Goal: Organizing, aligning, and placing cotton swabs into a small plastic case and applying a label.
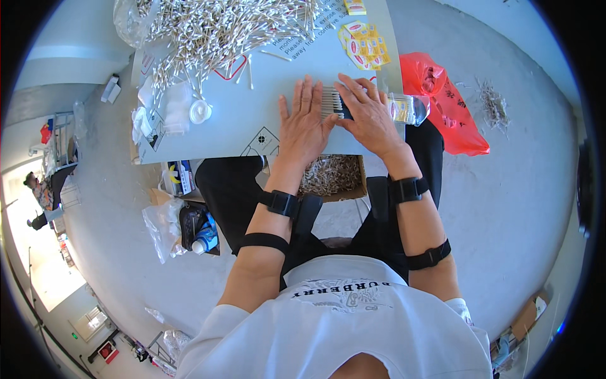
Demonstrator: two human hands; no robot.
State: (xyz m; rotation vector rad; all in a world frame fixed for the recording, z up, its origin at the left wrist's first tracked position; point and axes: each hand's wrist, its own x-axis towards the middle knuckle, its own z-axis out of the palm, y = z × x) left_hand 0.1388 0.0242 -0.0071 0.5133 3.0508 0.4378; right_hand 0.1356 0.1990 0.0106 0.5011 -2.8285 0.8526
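Both the left hand (303, 121), flat, and right hand (371, 121), grip unclear, flank lined-up cotton swabs (329, 101), which uneven pressure could scatter.

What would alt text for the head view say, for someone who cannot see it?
A person's left hand and right hand flank a neat row of cotton swabs on a pale table. A large loose pile of swabs lies at the far left, yellow cards at the far right, and a red plastic bag beside the table's right edge.
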